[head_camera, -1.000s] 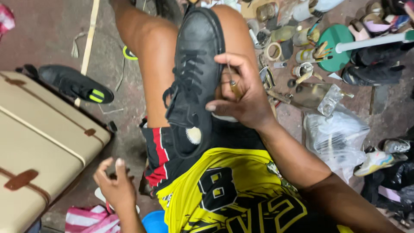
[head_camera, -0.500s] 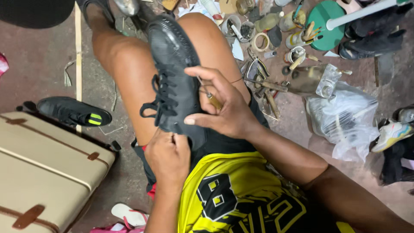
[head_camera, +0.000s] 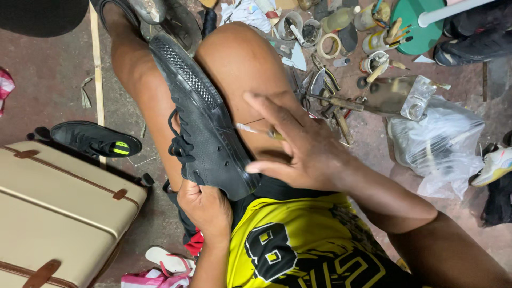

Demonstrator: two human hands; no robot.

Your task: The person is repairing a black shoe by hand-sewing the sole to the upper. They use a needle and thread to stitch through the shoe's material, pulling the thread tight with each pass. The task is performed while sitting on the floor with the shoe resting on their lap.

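Observation:
A black lace-up sneaker point(head_camera: 200, 120) lies tilted on its side between my bare thighs, sole edge facing right. My left hand point(head_camera: 205, 208) grips its heel end from below. My right hand point(head_camera: 298, 144) rests against the sneaker's side over my right thigh, fingers pinching a thin awl-like tool point(head_camera: 256, 129) whose tip points toward the sole edge. I wear a yellow and black jersey point(head_camera: 298, 245).
A matching black sneaker point(head_camera: 96, 140) lies on the floor left, beside a beige suitcase point(head_camera: 53, 208). Tools, tape rolls and tins point(head_camera: 341, 48) litter the floor ahead. A clear plastic bag point(head_camera: 442, 144) and more shoes sit right. A flip-flop point(head_camera: 170, 261) lies below.
The sneaker has turned onto its side and my left hand has settled under its heel. My right hand has slid lower along the sole edge with the tool.

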